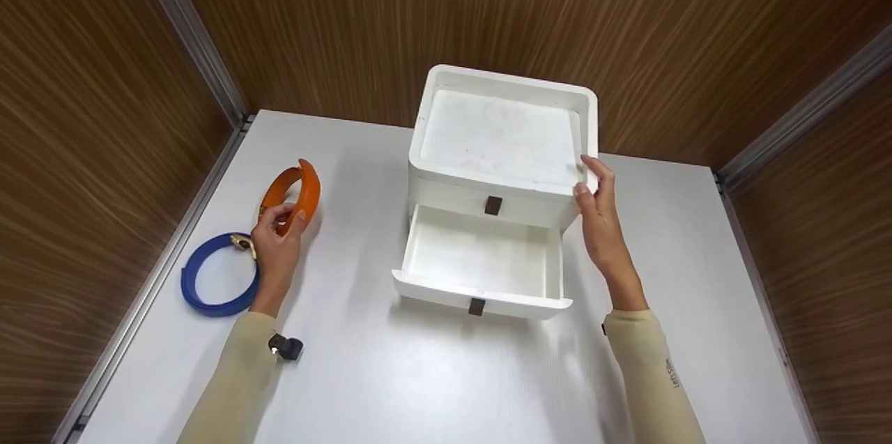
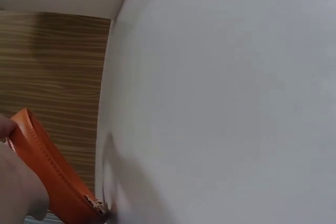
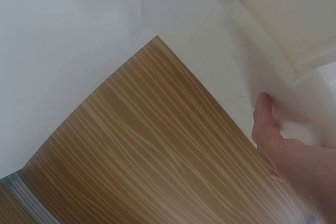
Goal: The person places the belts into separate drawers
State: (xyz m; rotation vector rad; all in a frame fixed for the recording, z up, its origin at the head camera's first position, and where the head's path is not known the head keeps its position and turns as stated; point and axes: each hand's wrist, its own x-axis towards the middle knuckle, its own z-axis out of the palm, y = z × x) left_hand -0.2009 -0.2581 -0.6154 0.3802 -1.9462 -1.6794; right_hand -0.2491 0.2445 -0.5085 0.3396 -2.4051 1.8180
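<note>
My left hand (image 1: 277, 238) pinches a coiled orange belt (image 1: 311, 193) at its near side, thumb and fingers on the band. Stitching along the orange belt (image 2: 52, 166) shows in the left wrist view. Just left of that hand, a rolled blue belt (image 1: 191, 277) with a gold buckle (image 1: 242, 243) lies on the table. My right hand (image 1: 601, 221) holds the right front corner of a white drawer unit (image 1: 502, 130), fingertip and thumb over its rim. The lower drawer (image 1: 481, 256) of the unit is pulled out, with nothing inside. Its upper drawer (image 1: 453, 194) is closed.
The white table (image 1: 418, 374) is bordered by wood-grain panels (image 1: 313, 26) at the back and both sides, with metal rails (image 1: 202, 33) at the corners. Brown tabs (image 1: 477, 306) mark the drawer fronts. A small black device (image 1: 286, 346) sits at my left wrist.
</note>
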